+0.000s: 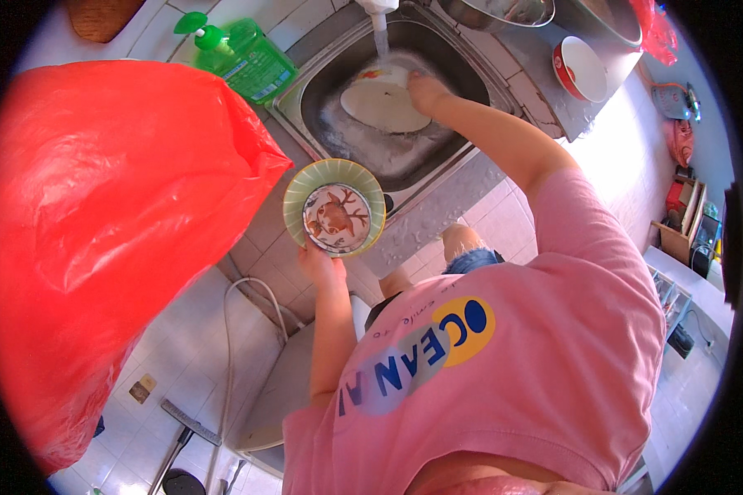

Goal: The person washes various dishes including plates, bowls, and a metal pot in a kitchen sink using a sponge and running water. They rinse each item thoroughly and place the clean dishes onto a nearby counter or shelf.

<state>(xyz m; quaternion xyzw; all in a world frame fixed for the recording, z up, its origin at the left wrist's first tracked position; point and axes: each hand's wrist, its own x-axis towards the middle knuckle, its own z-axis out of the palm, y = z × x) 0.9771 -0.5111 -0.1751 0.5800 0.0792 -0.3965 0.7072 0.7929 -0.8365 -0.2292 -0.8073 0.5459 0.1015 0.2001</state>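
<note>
My left hand holds a green bowl by its near rim, at the left front corner of the sink. A smaller white bowl with a brown deer print appears nested inside it. Over in the steel sink, my right hand grips the right edge of a white plate with a red and yellow pattern. Water runs from the faucet down to the plate's far side. Whitish suds or splashing water surround the plate. The fingertips of my right hand are partly hidden.
A green pump bottle stands left of the sink. A large red plastic bag fills the left side. On the right counter sit a red-and-white bowl and a metal basin. A floor squeegee lies lower left.
</note>
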